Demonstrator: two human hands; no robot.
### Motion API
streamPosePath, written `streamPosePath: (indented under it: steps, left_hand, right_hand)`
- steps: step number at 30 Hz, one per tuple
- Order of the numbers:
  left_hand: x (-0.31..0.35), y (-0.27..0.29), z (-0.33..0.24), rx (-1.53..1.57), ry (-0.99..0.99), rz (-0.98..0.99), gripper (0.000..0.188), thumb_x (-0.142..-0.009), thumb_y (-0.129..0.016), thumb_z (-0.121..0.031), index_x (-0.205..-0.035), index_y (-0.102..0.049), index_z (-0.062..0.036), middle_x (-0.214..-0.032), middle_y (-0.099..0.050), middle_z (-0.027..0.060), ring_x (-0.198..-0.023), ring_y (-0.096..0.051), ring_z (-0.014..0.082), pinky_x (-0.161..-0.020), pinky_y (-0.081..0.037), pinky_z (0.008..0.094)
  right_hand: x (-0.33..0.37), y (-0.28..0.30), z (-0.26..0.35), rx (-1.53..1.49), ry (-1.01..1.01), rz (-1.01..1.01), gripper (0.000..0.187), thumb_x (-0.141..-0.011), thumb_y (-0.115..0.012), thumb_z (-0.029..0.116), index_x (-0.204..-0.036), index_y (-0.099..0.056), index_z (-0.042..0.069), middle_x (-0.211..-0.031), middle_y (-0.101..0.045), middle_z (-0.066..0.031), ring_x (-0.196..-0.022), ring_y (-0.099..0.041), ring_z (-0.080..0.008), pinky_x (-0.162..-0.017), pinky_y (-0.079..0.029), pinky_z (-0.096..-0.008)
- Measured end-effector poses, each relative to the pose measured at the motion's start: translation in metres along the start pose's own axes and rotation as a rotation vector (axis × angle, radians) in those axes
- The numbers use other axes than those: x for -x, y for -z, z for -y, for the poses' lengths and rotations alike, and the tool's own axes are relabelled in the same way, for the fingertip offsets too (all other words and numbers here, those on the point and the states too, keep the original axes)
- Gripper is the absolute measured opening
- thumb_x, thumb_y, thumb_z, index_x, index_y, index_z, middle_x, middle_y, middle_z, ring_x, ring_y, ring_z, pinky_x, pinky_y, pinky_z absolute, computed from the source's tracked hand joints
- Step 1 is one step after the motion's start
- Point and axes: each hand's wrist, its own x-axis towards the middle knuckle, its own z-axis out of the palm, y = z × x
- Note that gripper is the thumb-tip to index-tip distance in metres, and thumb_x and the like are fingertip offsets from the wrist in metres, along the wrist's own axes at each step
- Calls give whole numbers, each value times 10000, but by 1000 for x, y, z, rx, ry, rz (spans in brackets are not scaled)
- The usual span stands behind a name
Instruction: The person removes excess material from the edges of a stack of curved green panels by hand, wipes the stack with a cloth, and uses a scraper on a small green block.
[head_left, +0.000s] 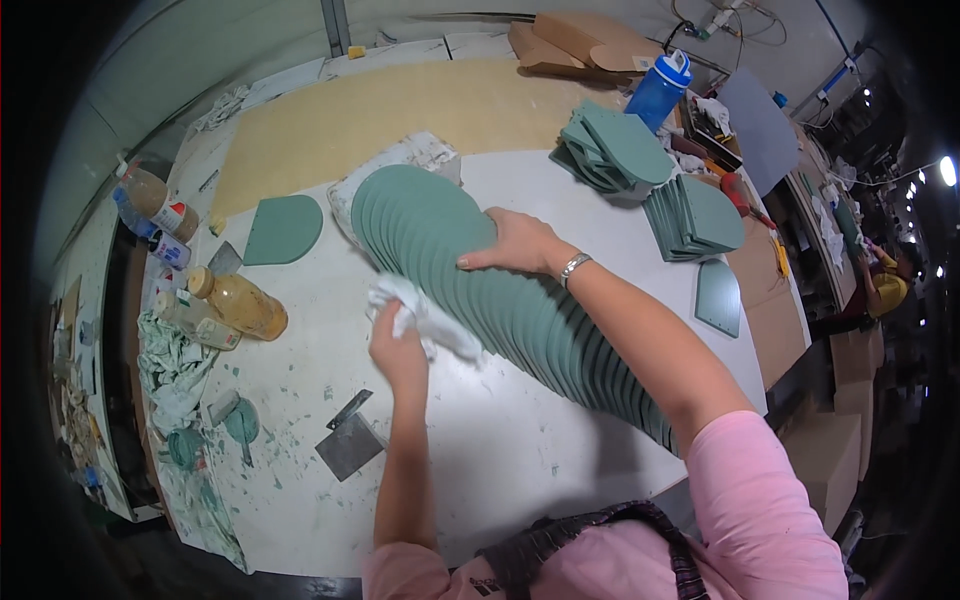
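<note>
A long row of green round-ended panels [455,260], fanned out and overlapping, runs diagonally over the white worktable [300,370]. My left hand [400,350] is closed round a white cloth [425,322], beside the row's left edge. The cloth is slightly smeared by motion. My right hand [520,243], with a metal band at the wrist, grips the far right edge of the row. Its thumb lies on top of the panels, and the other fingers are partly hidden behind the edge. A bundled white sheet [435,152] lies under the row's far end.
A lone green panel [283,230] lies left; stacked panels [615,150] stand far right near a blue bottle [658,92]. Flat scrapers [350,447], a yellowish bottle [240,305] and stained rags [175,365] occupy the left side. Another person [885,290] is at far right.
</note>
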Motion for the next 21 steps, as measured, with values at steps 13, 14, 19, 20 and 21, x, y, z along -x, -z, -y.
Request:
streamPosePath:
  steps: [13,14,19,20,21]
  left_hand:
    - [-52,6,-19,158,-33,156,309,-848,-676,27,-1156,-697,38,-1059,-698,158,-902,-699,279,-846,-542,353]
    - [-69,1,-39,91,-150,122,295,-842,-674,36,-1135,-701,28,-1054,-688,159,-915,-688,292,-852,-535,370]
    - [-99,-38,-63,-243,-679,-8,255,-764,-653,43,-1013,-669,-7,-1022,-634,156,-979,-600,378,-893,-483,445]
    - [-86,-37,-46,-242,-682,-6,255,-764,-653,43,-1013,-669,-7,-1022,-634,156,-979,-600,378,-893,-483,445]
    - [-68,-35,-22,-230,-651,-21,277,-748,-658,48,-1016,-675,-18,-1027,-645,142,-979,-607,369,-883,-486,445]
  right_hand:
    - [-28,10,-20,-587,99,176,1118,-605,-939,365,-1449,-396,-126,-1369,-575,-258,-1291,-552,-325,-1113,-411,-352]
    - [-26,13,-22,-566,40,166,1088,-604,-940,346,-1436,-417,-121,-1362,-581,-253,-1272,-567,-323,-1100,-423,-354]
    - [-32,2,-21,-604,56,165,1047,-598,-940,335,-1411,-455,-111,-1328,-605,-247,-1229,-599,-321,-1066,-455,-361]
    - [-30,4,-20,-599,58,161,1042,-594,-941,339,-1403,-464,-112,-1316,-613,-247,-1228,-599,-320,-1064,-455,-361]
    - [-27,8,-20,-592,56,153,1038,-589,-941,343,-1396,-474,-113,-1303,-621,-247,-1228,-600,-318,-1063,-455,-360]
